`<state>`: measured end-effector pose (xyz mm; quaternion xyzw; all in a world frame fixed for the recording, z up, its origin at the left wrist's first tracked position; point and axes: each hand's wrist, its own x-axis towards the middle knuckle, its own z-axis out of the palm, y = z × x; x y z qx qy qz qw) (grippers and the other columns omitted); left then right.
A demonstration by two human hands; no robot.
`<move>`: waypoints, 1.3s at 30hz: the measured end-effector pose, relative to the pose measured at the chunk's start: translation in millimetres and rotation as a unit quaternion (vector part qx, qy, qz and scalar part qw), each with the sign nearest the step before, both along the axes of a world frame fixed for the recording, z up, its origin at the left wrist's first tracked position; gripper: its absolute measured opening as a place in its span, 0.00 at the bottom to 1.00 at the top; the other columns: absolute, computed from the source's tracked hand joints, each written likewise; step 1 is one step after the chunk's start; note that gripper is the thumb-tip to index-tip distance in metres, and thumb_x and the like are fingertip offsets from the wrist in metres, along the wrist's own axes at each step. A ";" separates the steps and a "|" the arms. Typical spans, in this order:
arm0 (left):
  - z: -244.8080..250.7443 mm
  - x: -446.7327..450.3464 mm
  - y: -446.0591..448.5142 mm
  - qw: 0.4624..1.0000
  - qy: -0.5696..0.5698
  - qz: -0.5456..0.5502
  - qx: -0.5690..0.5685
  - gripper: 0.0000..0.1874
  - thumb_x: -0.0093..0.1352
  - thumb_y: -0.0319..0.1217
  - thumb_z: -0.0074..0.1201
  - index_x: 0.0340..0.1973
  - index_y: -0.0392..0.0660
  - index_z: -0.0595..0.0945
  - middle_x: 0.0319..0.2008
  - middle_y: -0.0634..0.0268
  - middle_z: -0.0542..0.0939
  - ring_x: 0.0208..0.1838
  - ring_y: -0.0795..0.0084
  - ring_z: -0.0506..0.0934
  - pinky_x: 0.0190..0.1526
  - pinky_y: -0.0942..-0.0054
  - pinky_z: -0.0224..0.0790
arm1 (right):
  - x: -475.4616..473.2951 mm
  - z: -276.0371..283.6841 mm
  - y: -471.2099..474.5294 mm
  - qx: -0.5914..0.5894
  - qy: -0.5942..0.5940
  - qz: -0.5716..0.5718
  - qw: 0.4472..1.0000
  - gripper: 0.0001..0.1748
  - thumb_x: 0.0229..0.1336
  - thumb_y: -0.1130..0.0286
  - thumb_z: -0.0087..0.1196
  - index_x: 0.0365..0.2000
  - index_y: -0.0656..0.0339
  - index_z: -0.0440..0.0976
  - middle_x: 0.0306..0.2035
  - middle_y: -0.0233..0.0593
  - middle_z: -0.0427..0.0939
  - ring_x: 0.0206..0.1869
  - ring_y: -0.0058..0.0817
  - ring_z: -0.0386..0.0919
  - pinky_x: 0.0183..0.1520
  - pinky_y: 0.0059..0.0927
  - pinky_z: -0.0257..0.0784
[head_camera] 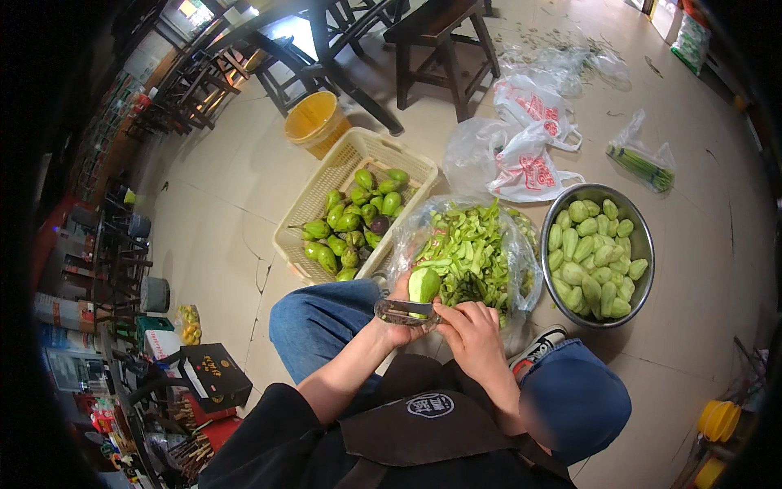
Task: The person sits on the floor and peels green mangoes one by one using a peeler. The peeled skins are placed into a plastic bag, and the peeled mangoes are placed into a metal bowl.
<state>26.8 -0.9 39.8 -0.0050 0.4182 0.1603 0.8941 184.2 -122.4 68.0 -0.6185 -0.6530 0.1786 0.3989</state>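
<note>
My left hand grips a green eggplant whose skin is partly peeled, leaving pale flesh showing. A wide metal peeler lies across its lower end, held by my right hand. Beneath both hands, an open clear plastic bag holds a heap of green peelings. Unpeeled green eggplants, one of them dark purple, lie in a cream plastic crate to the left. On the right, a steel basin is full of peeled pale-green eggplants.
Behind the crate stands a yellow bucket, near a wooden stool. White plastic bags and bagged green stalks lie on the tiled floor. A black box sits at lower left.
</note>
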 end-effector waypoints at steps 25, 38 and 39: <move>29.8 9.7 -14.9 0.976 0.127 -0.052 0.169 0.33 0.77 0.63 0.30 0.53 0.51 0.78 0.34 0.63 0.80 0.32 0.70 0.77 0.34 0.71 0.72 | 31.0 -68.0 7.1 -0.250 0.189 -0.188 0.931 0.16 0.70 0.62 0.51 0.52 0.57 0.76 0.43 0.49 0.82 0.47 0.45 0.80 0.51 0.41 0.73; 24.5 6.4 -22.8 0.798 0.211 -0.179 0.535 0.34 0.67 0.30 0.67 0.64 0.38 0.66 0.52 0.63 0.78 0.53 0.76 0.75 0.55 0.74 0.70 | 1.0 -1.4 10.2 -0.026 0.142 -0.158 0.977 0.15 0.64 0.71 0.58 0.51 0.58 0.78 0.38 0.42 0.80 0.42 0.41 0.78 0.46 0.40 0.69; 27.3 6.6 -22.3 0.759 0.231 -0.200 0.575 0.34 0.67 0.31 0.67 0.64 0.38 0.67 0.52 0.62 0.78 0.53 0.76 0.75 0.56 0.74 0.70 | 1.4 0.8 10.3 -0.018 0.109 -0.152 0.982 0.15 0.64 0.71 0.58 0.51 0.58 0.78 0.38 0.42 0.80 0.42 0.41 0.78 0.47 0.40 0.68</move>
